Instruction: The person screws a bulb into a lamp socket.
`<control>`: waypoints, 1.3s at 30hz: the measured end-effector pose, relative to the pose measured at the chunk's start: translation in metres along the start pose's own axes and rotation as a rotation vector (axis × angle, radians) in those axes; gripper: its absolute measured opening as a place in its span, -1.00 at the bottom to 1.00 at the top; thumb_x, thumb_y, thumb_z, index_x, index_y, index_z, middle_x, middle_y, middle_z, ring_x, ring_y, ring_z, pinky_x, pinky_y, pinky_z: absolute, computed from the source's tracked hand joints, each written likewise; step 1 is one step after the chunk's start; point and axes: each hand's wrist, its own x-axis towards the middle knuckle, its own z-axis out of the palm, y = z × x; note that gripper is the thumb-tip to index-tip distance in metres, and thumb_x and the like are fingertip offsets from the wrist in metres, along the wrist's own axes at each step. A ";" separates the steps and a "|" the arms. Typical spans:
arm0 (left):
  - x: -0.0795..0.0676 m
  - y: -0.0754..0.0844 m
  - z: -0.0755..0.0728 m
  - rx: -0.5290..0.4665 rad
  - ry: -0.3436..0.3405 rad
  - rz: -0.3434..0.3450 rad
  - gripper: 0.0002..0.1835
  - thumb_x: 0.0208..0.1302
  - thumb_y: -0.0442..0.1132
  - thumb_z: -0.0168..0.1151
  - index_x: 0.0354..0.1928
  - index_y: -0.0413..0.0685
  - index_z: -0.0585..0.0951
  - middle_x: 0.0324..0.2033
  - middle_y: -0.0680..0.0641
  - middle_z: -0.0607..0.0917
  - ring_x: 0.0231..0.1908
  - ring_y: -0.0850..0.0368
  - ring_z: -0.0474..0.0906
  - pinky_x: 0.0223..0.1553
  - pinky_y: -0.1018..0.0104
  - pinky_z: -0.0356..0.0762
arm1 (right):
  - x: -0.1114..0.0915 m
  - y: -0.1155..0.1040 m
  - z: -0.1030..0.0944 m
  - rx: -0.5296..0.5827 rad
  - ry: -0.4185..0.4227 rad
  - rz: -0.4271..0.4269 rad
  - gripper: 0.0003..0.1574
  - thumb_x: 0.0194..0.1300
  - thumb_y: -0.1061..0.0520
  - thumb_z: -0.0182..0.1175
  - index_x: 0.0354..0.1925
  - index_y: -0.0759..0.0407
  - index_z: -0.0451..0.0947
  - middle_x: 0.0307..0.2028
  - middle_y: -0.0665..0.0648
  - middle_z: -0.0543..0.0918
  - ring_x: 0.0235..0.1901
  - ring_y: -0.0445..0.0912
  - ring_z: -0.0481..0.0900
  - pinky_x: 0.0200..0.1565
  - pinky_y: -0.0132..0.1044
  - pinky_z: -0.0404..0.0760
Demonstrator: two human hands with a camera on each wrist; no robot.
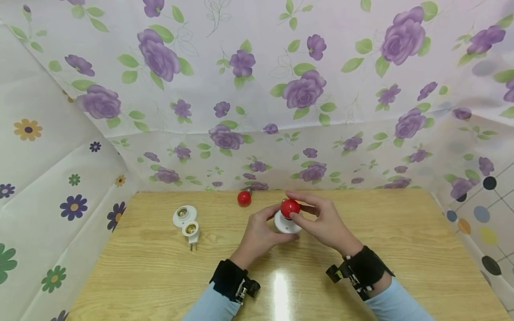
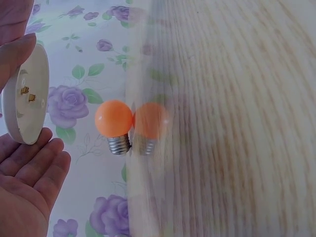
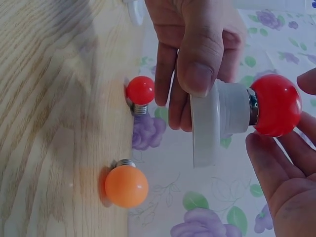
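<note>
My left hand (image 1: 259, 229) grips the rim of a white round lamp holder (image 1: 287, 225), held up over the table. Tilted toward the right hand in the right wrist view, the holder's (image 3: 206, 131) mouth takes the base of a red bulb (image 3: 275, 105). A strip of metal collar shows between bulb and mouth. Around the red globe are the thumb and fingers of my right hand (image 1: 323, 223). Brass screws show on the holder's (image 2: 37, 118) flat back in the left wrist view.
Another red bulb (image 1: 244, 198) lies near the table's back edge, with an orange bulb (image 3: 126, 186) near it. At the left are a white round lamp holder (image 1: 177, 217) and a white plug-in socket (image 1: 193, 238) with two prongs. Flowered cloth (image 1: 261, 111) hangs behind the wooden table (image 1: 152, 285).
</note>
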 end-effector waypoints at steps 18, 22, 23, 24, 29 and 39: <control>-0.001 0.000 -0.001 0.001 -0.004 -0.006 -0.21 -0.19 0.15 0.46 0.20 0.28 0.43 0.04 0.29 0.50 0.02 0.35 0.42 0.01 0.23 0.40 | 0.000 0.028 0.002 0.003 0.019 -0.014 -0.48 0.17 0.07 0.28 0.12 0.12 0.51 0.07 0.06 0.53 0.07 -0.10 0.45 -0.01 -0.15 0.47; -0.002 0.001 -0.001 0.001 0.000 -0.015 -0.20 -0.20 0.17 0.46 0.20 0.29 0.43 0.04 0.30 0.50 0.01 0.35 0.42 0.01 0.23 0.41 | -0.001 0.015 0.004 0.002 0.047 0.003 -0.50 0.15 0.14 0.30 0.08 0.17 0.52 0.04 0.12 0.54 0.03 -0.10 0.47 -0.02 -0.09 0.48; -0.002 0.001 -0.001 0.001 0.000 -0.017 -0.20 -0.20 0.17 0.46 0.20 0.30 0.43 0.04 0.30 0.50 0.01 0.35 0.42 0.01 0.23 0.40 | -0.001 0.011 0.005 0.000 0.055 0.004 -0.51 0.14 0.15 0.31 0.07 0.19 0.52 0.04 0.13 0.55 0.02 -0.09 0.48 -0.03 -0.07 0.48; -0.002 0.001 -0.001 0.000 0.001 -0.018 -0.20 -0.20 0.17 0.46 0.20 0.30 0.43 0.04 0.30 0.50 0.01 0.35 0.42 0.01 0.23 0.40 | -0.001 0.007 0.005 -0.002 0.062 0.004 -0.51 0.13 0.17 0.31 0.06 0.20 0.53 0.03 0.15 0.55 0.02 -0.08 0.49 -0.03 -0.05 0.48; -0.002 0.002 -0.001 -0.002 0.001 -0.018 -0.22 -0.19 0.15 0.47 0.19 0.30 0.44 0.03 0.30 0.50 0.00 0.35 0.43 0.02 0.23 0.40 | -0.001 -0.002 0.007 -0.013 0.095 -0.004 -0.53 0.10 0.21 0.32 0.02 0.26 0.54 -0.01 0.17 0.57 -0.03 -0.06 0.52 -0.06 -0.03 0.50; -0.002 0.002 -0.002 0.015 0.003 -0.018 -0.21 -0.20 0.17 0.46 0.20 0.29 0.44 0.03 0.31 0.50 0.01 0.36 0.42 0.03 0.29 0.38 | -0.001 0.017 0.005 -0.034 0.099 -0.042 -0.44 0.13 0.14 0.32 0.13 0.08 0.49 0.07 0.01 0.52 0.08 -0.02 0.43 0.01 0.00 0.45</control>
